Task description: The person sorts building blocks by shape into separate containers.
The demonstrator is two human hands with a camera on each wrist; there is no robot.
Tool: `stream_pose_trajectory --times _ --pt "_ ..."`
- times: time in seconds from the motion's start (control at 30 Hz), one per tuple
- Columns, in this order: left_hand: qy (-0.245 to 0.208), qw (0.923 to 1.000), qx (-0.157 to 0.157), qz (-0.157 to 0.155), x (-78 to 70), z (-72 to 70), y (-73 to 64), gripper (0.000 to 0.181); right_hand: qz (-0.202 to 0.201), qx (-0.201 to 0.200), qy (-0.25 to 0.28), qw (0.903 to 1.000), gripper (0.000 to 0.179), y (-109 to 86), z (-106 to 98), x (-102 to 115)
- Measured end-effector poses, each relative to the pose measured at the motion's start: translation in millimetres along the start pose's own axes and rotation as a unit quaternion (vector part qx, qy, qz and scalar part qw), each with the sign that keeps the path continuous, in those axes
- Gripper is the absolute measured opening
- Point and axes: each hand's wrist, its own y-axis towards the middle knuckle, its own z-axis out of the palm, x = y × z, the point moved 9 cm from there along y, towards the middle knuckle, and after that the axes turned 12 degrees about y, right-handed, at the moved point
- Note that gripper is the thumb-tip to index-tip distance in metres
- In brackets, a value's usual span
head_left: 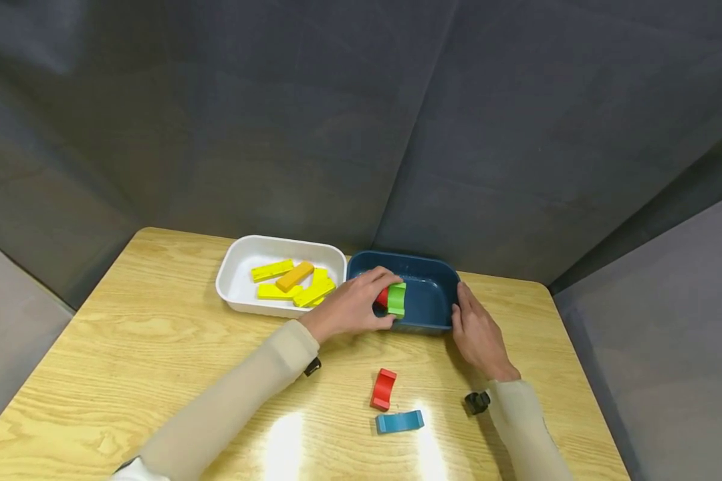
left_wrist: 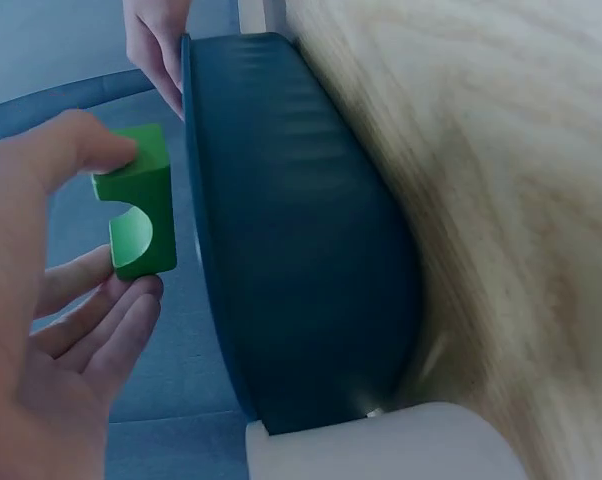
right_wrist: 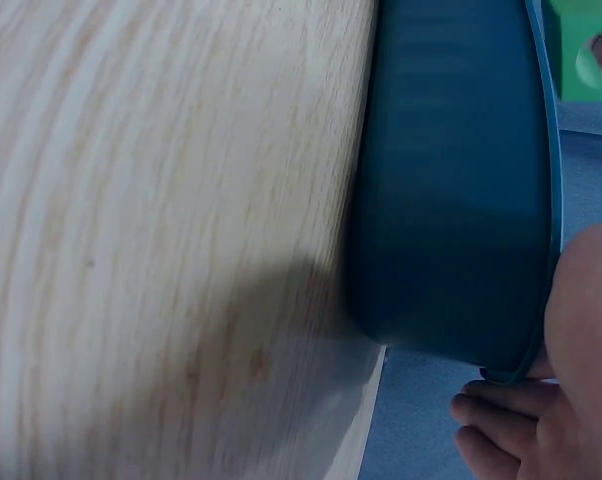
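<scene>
My left hand [head_left: 356,302] pinches a green arch block [head_left: 397,300] between thumb and fingertips, above the dark blue bin [head_left: 430,266]. In the left wrist view the green block [left_wrist: 159,205] shows its rounded notch, turned toward the palm. Beside it in the head view, a red block [head_left: 382,298] shows partly behind the fingers. My right hand [head_left: 480,333] holds the bin's right end, its fingers at the rim; in the right wrist view the fingers [right_wrist: 501,425] reach past the bin's corner.
A white bin [head_left: 237,254] with several yellow blocks [head_left: 272,270] and an orange block [head_left: 295,276] stands left of the blue one. Nearer on the wooden table [head_left: 174,347] lie a red arch block [head_left: 383,389] and a blue arch block [head_left: 400,421]. Dark cloth [head_left: 277,133] hangs behind.
</scene>
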Motion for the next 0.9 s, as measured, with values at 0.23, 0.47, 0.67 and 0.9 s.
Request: stream_pose_trajectory --times 0.23,0.47,0.67,0.9 --pt "0.003 0.9992 0.019 -0.034 7.5 12.5 19.9 0.069 -0.007 -0.006 0.000 1.0000 0.055 -0.6 -2 1" --pt "0.014 0.9977 0.047 -0.046 10.2 28.4 34.3 0.068 0.000 -0.001 0.002 1.0000 0.056 -0.2 1 0" --pt "0.022 0.9974 0.054 -0.044 11.0 36.9 40.3 0.066 0.003 -0.001 0.004 1.0000 0.056 0.1 1 -1" --pt "0.022 0.9972 0.057 -0.044 11.8 41.8 44.2 0.067 -0.003 -0.005 0.007 1.0000 0.054 -1.0 -1 1"
